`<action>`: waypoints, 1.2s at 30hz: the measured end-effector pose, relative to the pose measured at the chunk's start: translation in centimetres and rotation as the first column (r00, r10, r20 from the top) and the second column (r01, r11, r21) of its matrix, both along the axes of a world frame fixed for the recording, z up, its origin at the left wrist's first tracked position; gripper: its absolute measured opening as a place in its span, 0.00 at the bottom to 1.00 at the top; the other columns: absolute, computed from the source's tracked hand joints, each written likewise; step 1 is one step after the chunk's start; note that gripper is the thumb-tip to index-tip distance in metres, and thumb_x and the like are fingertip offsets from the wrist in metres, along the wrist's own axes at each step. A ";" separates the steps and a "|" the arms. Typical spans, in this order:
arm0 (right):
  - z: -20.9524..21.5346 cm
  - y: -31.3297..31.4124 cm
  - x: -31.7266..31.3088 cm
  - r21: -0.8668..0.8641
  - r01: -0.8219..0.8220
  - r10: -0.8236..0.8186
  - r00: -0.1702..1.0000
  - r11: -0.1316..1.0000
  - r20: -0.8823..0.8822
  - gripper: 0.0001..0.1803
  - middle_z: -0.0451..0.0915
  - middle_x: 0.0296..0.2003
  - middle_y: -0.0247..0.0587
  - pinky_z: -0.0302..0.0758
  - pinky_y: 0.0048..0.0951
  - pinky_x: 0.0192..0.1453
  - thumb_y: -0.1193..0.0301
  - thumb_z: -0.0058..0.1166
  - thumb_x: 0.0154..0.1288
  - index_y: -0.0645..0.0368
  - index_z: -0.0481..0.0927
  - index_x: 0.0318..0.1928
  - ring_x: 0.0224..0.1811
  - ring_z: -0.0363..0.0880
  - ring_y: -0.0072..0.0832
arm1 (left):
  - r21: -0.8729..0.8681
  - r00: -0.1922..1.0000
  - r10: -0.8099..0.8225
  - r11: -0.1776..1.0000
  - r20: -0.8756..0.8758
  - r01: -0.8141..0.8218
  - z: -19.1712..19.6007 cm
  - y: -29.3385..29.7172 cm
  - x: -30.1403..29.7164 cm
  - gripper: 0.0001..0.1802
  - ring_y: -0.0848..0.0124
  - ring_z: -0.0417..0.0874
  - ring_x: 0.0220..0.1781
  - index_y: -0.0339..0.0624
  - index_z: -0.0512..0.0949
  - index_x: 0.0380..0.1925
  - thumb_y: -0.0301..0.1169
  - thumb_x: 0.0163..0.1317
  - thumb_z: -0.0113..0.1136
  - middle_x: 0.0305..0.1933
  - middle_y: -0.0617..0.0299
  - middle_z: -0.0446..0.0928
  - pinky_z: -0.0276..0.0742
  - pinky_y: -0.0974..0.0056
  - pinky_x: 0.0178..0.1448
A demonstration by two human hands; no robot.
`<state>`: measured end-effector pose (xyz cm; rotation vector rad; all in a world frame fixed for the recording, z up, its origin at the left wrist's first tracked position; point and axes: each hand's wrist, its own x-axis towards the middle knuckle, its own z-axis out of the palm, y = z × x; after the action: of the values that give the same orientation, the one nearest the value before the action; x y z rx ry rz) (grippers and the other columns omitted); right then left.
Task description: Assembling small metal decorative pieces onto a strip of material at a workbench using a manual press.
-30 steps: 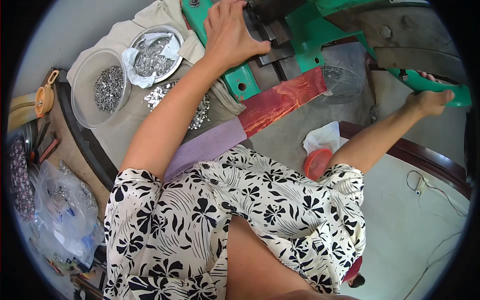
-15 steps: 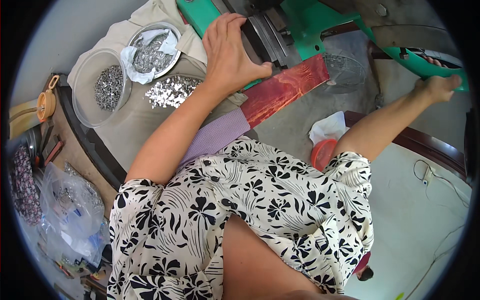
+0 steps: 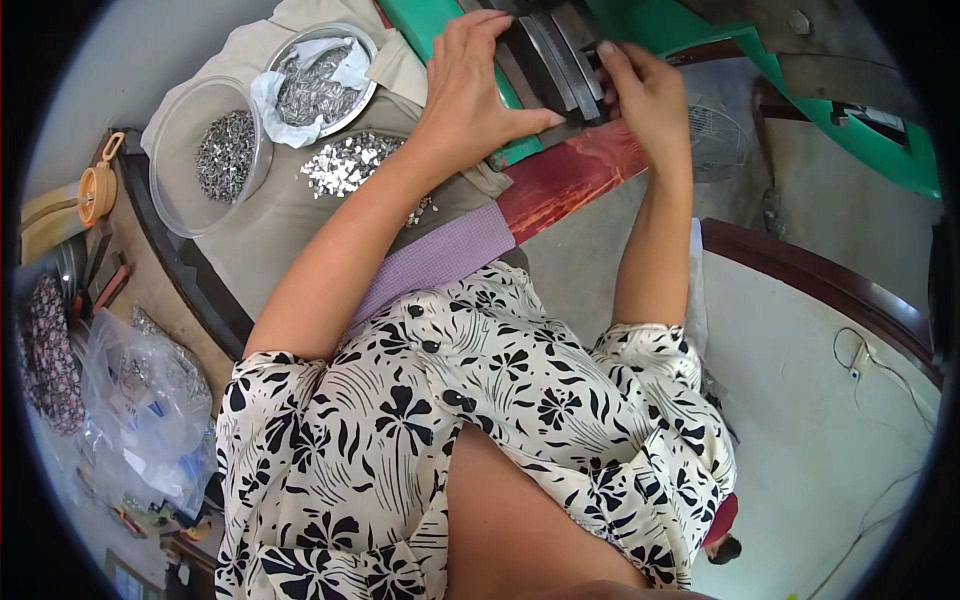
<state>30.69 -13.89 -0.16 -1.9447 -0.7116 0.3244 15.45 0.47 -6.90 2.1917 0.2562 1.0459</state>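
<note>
A dark metal block with ridged jaws (image 3: 562,70) sits on a green machine (image 3: 425,25) at the top centre. My left hand (image 3: 470,105) lies along its left side, thumb stretched apart from the fingers in a wide curve. Nothing shows between that thumb and the fingers. At the block's right side is my right hand (image 3: 648,100), its fingers curled and the thumb close to them. What those fingertips pinch, if anything, is hidden. Below the block runs a red wooden board (image 3: 570,175), partly covered by a purple cloth (image 3: 440,258).
Left of my left arm are small shiny metal pieces (image 3: 345,165), a clear tub (image 3: 168,175) of dark metal parts and a metal bowl (image 3: 365,95) of metal pins. A plastic bag (image 3: 150,410) lies at far left. A wire fan cage (image 3: 715,140) stands right of my right wrist.
My right hand has come from the green part at far right to the right side of the metal block. My left hand keeps its curved shape and has shifted slightly right.
</note>
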 end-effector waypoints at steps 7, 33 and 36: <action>-0.4 -0.2 -0.1 0.200 -0.172 0.193 0.977 0.965 -0.090 0.16 0.82 0.44 0.48 0.80 0.25 0.49 0.73 0.59 0.69 0.71 0.77 0.52 0.42 0.83 0.28 | -0.033 0.998 -0.059 0.998 -0.023 0.058 0.1 0.0 -1.0 0.51 0.49 0.64 0.69 0.40 0.65 0.65 0.40 0.41 0.82 0.65 0.45 0.62 0.65 0.52 0.72; 0.9 2.9 -10.1 0.039 -0.721 0.549 0.560 0.692 0.620 0.10 0.81 0.32 0.47 0.76 0.31 0.40 0.73 0.61 0.64 0.70 0.81 0.39 0.33 0.80 0.39 | -0.931 0.938 -0.322 0.284 0.132 0.229 7.4 5.4 -13.7 0.17 0.70 0.85 0.41 0.31 0.78 0.50 0.35 0.72 0.57 0.44 0.55 0.82 0.83 0.70 0.46; 1.1 8.8 -11.4 0.095 -0.682 0.643 0.721 0.726 0.260 0.11 0.83 0.34 0.43 0.78 0.28 0.43 0.73 0.60 0.67 0.71 0.81 0.42 0.34 0.82 0.29 | -0.959 0.993 -0.077 0.259 0.093 0.110 8.1 9.2 -18.3 0.10 0.63 0.86 0.37 0.35 0.80 0.43 0.25 0.62 0.64 0.43 0.59 0.83 0.84 0.61 0.40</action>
<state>19.25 -5.14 0.93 -1.4900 -1.5404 0.4713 -2.82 9.65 1.21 0.9874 0.5722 0.5371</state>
